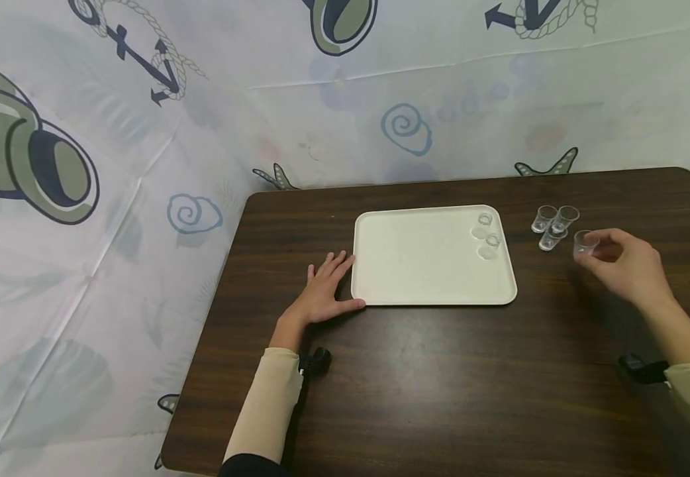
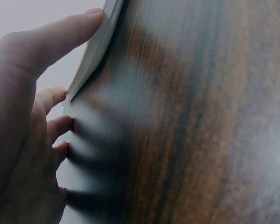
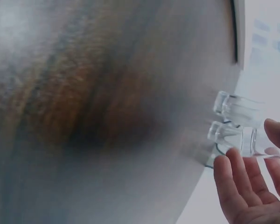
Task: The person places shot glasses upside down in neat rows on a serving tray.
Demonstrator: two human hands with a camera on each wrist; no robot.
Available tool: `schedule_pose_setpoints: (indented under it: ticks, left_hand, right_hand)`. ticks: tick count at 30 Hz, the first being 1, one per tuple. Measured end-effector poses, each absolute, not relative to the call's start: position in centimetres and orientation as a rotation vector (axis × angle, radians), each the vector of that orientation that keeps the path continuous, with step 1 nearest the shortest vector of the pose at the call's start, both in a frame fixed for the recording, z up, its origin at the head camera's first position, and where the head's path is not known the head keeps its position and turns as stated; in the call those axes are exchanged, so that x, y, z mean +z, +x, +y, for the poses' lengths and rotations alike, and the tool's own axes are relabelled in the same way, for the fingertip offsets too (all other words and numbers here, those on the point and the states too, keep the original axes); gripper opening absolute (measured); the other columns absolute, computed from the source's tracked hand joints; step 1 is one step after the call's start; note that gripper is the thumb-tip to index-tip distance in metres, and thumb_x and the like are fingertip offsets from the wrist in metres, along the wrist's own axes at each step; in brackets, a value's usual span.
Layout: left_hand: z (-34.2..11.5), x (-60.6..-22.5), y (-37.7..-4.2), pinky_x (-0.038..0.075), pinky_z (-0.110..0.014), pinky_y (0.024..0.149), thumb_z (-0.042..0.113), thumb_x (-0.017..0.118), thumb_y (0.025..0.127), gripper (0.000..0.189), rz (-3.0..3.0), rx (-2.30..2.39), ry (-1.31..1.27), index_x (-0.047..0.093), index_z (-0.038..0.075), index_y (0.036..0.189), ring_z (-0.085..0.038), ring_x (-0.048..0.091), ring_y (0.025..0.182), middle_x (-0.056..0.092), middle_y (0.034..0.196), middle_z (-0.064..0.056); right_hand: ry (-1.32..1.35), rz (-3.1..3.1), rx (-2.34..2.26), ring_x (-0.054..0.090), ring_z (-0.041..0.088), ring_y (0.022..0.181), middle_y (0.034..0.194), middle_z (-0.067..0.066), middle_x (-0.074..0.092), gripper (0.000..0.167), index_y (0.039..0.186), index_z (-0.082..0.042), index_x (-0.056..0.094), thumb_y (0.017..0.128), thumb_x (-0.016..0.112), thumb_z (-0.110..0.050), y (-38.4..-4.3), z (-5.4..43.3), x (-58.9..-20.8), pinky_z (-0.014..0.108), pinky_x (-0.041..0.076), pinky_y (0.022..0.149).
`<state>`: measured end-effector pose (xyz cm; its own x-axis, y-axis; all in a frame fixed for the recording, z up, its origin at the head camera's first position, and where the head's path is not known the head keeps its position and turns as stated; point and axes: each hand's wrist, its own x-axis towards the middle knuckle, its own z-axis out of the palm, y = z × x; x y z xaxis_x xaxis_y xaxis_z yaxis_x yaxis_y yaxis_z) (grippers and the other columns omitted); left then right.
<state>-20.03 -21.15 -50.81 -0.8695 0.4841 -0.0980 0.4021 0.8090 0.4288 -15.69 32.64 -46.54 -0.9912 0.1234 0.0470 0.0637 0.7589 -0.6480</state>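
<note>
One small clear round cup (image 1: pixel 585 245) was pinched in the right hand (image 1: pixel 637 265), near three matching cups (image 1: pixel 565 217). The spread left hand (image 1: pixel 321 295) touched a cream rectangular tray (image 1: pixel 416 258).

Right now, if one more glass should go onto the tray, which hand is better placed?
The right hand, I think: it pinches a small glass right of the tray. The left hand touches the tray's left edge and holds no glass.

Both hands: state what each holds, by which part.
The right hand pinches a small clear glass by its sides; the left hand grips nothing, spread at the edge of the tray.
</note>
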Motion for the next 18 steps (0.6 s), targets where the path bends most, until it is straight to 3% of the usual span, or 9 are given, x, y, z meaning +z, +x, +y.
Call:
schedule_pose_setpoints:
  ticks: [2, 5, 11, 18]
  left_hand:
    - [-21.1, -50.8, -20.0, -0.002, -0.066, 0.111, 0.068, 0.063, 0.083, 0.099, 2.792, 0.595, 0.690, 0.016, 0.025, 0.159, -0.028, 0.002, 0.150, 0.012, 0.164, -0.004]
    - [-21.1, -50.8, -20.0, -0.002, -0.066, 0.111, 0.067, 0.063, 0.083, 0.099, 2.792, 0.602, 0.690, 0.017, 0.025, 0.159, -0.028, 0.002, 0.150, 0.013, 0.164, -0.004]
    - [-21.2, -51.0, -20.1, -0.003, -0.065, 0.111, 0.066, 0.064, 0.083, 0.099, 2.790, 0.608, 0.685, 0.015, 0.026, 0.159, -0.027, 0.001, 0.150, 0.011, 0.164, -0.003]
    - [-21.2, -51.1, -20.1, -0.005, -0.064, 0.111, 0.068, 0.062, 0.083, 0.099, 2.780, 0.622, 0.683, 0.014, 0.027, 0.159, -0.025, 0.000, 0.150, 0.010, 0.164, -0.002]
  right_hand:
    - [-0.150, -2.852, 1.029, 0.058, 0.015, 0.088, 0.109, 0.031, 0.064, 0.044, 0.123, 0.000, 0.059, 0.093, 0.068, -0.031, -15.8, 32.6, -46.3, 0.032, 0.037, 0.067]
    - [-0.148, -2.843, 1.020, 0.056, 0.040, 0.099, 0.110, 0.034, 0.062, 0.045, 0.126, 0.002, 0.057, 0.094, 0.067, -0.029, -15.9, 32.6, -45.9, 0.035, 0.035, 0.069]
    - [-0.160, -2.824, 1.004, 0.054, 0.045, 0.103, 0.114, 0.032, 0.060, 0.047, 0.130, 0.002, 0.055, 0.094, 0.066, -0.027, -16.0, 32.3, -45.0, 0.030, 0.033, 0.065]
    - [-0.121, -2.792, 0.919, 0.052, 0.042, 0.098, 0.118, 0.029, 0.057, 0.042, 0.128, 0.003, 0.057, 0.094, 0.066, -0.019, -16.3, 31.6, -43.8, 0.043, 0.033, 0.071]
